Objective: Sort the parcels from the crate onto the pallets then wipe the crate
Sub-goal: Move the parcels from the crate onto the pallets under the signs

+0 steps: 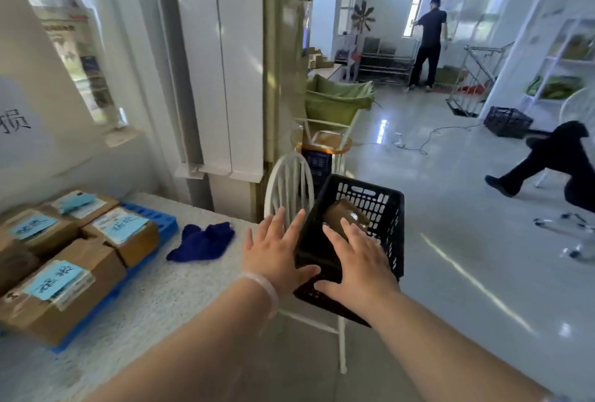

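A black plastic crate sits on a white chair beside the counter. One brown taped parcel lies inside the crate. My left hand stretches out with straight fingers at the crate's left rim. My right hand reaches over the crate's near rim, fingers straight, fingertips close to the parcel. Several cardboard parcels with light blue labels rest on a blue pallet on the counter at left. A dark blue cloth lies on the counter between pallet and crate.
The speckled white counter runs along the left under a window wall. A stool with a green bag stands behind the chair. Farther off are another black crate on the glossy floor, a person standing, and a seated person's legs.
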